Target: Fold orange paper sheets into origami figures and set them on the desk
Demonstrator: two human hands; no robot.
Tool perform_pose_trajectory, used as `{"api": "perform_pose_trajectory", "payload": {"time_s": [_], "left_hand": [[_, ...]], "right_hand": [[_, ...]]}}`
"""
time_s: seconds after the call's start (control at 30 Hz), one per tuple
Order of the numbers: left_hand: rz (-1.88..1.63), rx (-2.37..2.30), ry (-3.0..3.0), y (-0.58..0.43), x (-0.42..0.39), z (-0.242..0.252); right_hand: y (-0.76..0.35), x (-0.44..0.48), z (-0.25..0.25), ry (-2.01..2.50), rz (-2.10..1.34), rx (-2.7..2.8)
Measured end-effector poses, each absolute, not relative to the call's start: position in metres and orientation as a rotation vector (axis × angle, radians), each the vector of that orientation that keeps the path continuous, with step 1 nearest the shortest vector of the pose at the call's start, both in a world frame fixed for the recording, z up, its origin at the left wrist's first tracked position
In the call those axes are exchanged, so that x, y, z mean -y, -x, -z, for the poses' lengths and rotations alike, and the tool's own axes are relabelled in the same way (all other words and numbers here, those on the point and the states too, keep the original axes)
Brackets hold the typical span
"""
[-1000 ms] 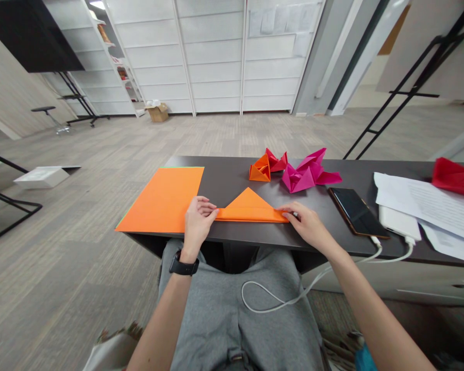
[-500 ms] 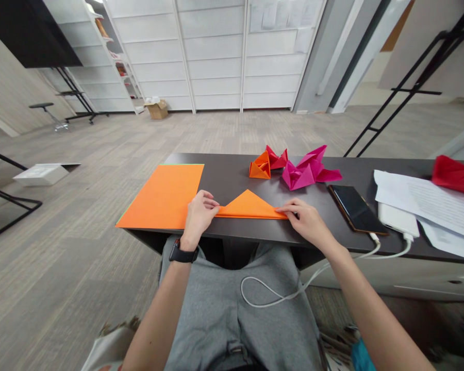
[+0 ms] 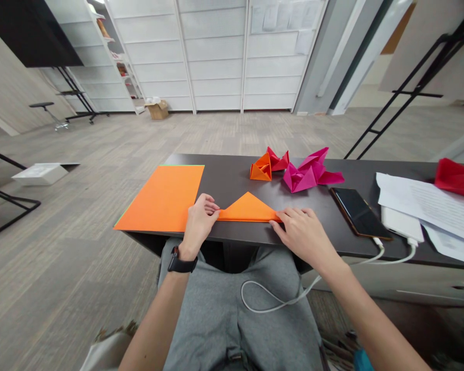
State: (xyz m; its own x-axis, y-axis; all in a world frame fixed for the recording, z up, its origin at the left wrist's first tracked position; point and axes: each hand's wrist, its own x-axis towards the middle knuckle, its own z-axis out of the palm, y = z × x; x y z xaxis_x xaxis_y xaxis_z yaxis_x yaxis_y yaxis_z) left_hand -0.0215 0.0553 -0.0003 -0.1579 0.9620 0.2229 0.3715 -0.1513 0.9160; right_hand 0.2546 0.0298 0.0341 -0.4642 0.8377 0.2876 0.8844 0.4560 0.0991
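An orange paper folded into a flat triangle (image 3: 248, 208) lies near the front edge of the dark table (image 3: 232, 183). My left hand (image 3: 199, 222), a black watch on its wrist, pinches the triangle's left corner with curled fingers. My right hand (image 3: 301, 232) lies on the right corner with its fingers pressed down along the bottom fold. A stack of flat orange sheets (image 3: 163, 198) sits just left of my left hand.
Behind the triangle stand a small orange and red folded figure (image 3: 268, 165) and a pink one (image 3: 309, 172). To the right lie a black phone (image 3: 359, 211), a white power bank (image 3: 402, 225) with a cable, printed papers (image 3: 429, 203) and red paper (image 3: 458, 178).
My right hand slid left along the triangle's bottom edge and now covers its right corner. The left hand stayed pinched on the left corner. The view shifted slightly.
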Motion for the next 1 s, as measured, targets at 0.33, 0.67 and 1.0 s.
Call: {"api": "perform_pose_trajectory", "payload": {"time_s": [0.33,0.67,1.0], "left_hand": [[-1.269,-1.526,-1.496,0.024,-0.058,-0.001],[-1.277,-1.535,-1.507,0.024,-0.057,0.0],[-1.297,-1.562,-1.498,0.021,-0.054,-0.005]], "right_hand": [[-0.217,-0.025,-0.034,1.421,0.33,2.562],[-0.21,-0.029,-0.022,1.158,0.018,2.748],[-0.209,-0.024,-0.02,1.158,0.001,2.707]]}}
